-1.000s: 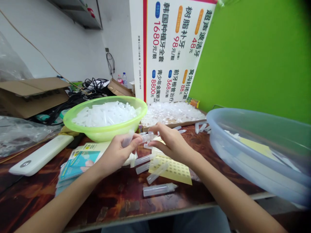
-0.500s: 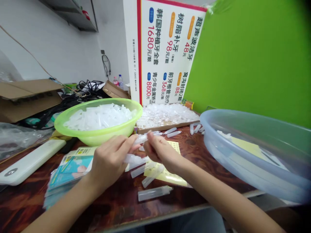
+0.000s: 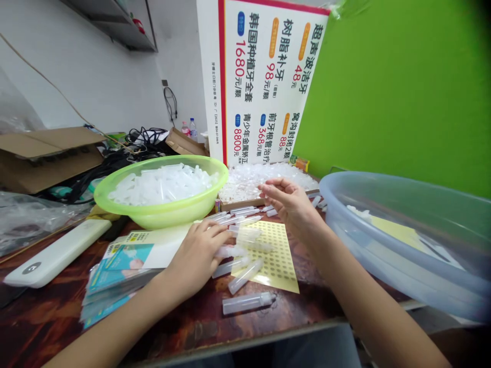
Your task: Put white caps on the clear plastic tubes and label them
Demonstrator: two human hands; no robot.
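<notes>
My left hand rests low over a loose group of translucent plastic dropper tubes. Its fingers curl over the end of a tube, which pokes out to the right beneath them. Higher up, my right hand hovers at the front of a shallow cardboard tray full of small white plastic pieces. Thumb and forefinger are pinched together there; anything between them is too small to name. Several more tubes lie about, one near the table edge, others partly on a yellow sticker sheet with rows of small dots.
A lime-green basin heaped with clear tubes stands at the back left. Blue printed packets and a white oblong device lie left of my arm. The large bluish basin on the right holds yellow sheets. Behind stands a printed board.
My hands have parted from around the tube they held together. The right has moved up and right to the tray; the left has lowered onto the tubes, and more of the sticker sheet shows.
</notes>
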